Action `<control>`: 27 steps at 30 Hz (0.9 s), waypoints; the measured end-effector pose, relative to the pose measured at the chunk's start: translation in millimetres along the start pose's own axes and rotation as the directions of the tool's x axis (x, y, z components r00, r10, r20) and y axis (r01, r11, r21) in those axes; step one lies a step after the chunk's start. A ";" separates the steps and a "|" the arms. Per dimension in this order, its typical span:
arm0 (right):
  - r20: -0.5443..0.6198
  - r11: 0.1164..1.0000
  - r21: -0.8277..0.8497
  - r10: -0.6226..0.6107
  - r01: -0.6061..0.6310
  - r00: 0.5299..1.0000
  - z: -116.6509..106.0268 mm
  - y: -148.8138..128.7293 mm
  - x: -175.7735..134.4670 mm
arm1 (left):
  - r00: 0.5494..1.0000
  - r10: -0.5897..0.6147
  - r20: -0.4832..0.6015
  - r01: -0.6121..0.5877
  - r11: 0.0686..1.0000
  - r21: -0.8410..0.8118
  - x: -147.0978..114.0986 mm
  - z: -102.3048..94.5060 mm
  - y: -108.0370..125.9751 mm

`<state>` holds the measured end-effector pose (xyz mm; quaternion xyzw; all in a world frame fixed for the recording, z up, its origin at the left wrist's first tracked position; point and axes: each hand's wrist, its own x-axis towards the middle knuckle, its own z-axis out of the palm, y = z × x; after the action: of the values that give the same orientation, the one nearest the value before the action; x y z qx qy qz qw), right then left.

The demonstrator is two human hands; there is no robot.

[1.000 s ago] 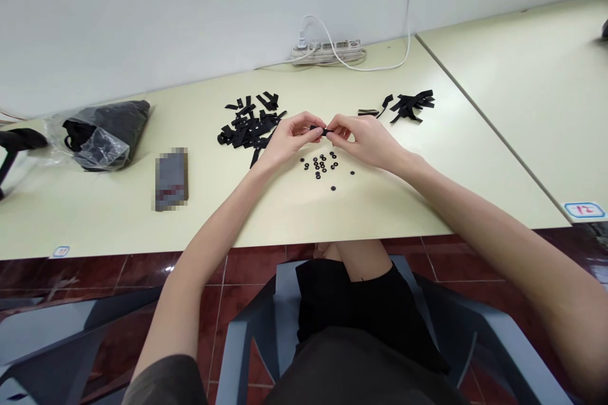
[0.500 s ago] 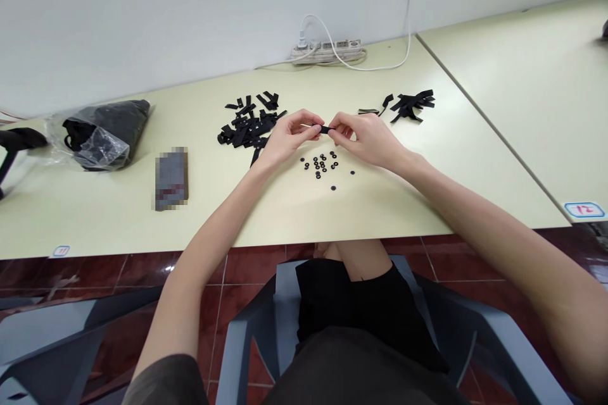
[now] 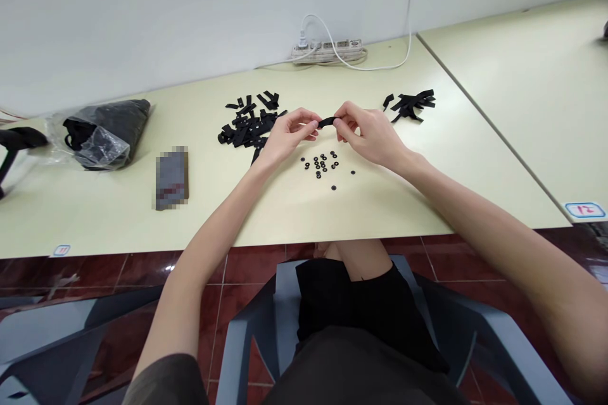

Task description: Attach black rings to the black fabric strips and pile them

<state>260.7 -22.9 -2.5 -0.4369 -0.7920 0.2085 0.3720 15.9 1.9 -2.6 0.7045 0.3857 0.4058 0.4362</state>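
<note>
Between my two hands a short black fabric strip (image 3: 327, 121) is stretched, slightly bowed, above the table. My left hand (image 3: 293, 131) pinches its left end between thumb and fingers. The right end is gripped by the fingertips of my right hand (image 3: 365, 131). Below the hands lie several small round black snap-like pieces (image 3: 322, 165), loosely scattered. Beside my left hand spreads a pile of black strips (image 3: 249, 126), some bearing small shiny dots. Another, smaller pile of black strips (image 3: 412, 104) lies beyond my right hand.
A white power strip (image 3: 327, 50) with a plugged-in cable sits against the wall. On the left are a blurred-out flat block (image 3: 171, 178) and a clear plastic bag (image 3: 109, 136) with black contents. A seam (image 3: 484, 120) divides the tables at right.
My right hand has shifted slightly up and right, away from my left. More of the strip now shows between them, and it bends upward.
</note>
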 end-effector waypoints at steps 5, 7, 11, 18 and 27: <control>0.012 0.999 -0.031 0.012 -0.012 1.000 -0.1 -0.5 -0.1 | 1.000 -0.026 -0.001 0.027 1.000 0.015 0.0 -0.2 -0.3; 0.030 0.998 -0.048 0.030 -0.029 0.999 -0.6 -1.7 -0.2 | 1.000 -0.027 0.002 0.027 1.000 0.012 -0.2 -0.2 -0.4; 0.054 0.997 -0.069 0.041 -0.037 0.998 -1.5 -3.7 -0.2 | 0.999 -0.032 0.008 0.032 0.999 0.016 -1.0 0.2 0.7; 0.070 0.994 -0.103 0.027 -0.020 0.997 -0.4 -2.7 -0.5 | 0.999 -0.038 0.027 0.037 0.999 0.022 -2.3 1.0 2.8; 0.071 0.990 -0.139 0.025 -0.015 0.997 4.5 -0.3 -2.4 | 0.998 -0.045 0.051 0.044 0.999 0.016 -0.8 1.9 -1.0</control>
<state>257.9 -25.1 -6.1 -0.4618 -0.8130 0.1727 0.3098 17.1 1.0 -4.3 0.7091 0.3931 0.3751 0.4494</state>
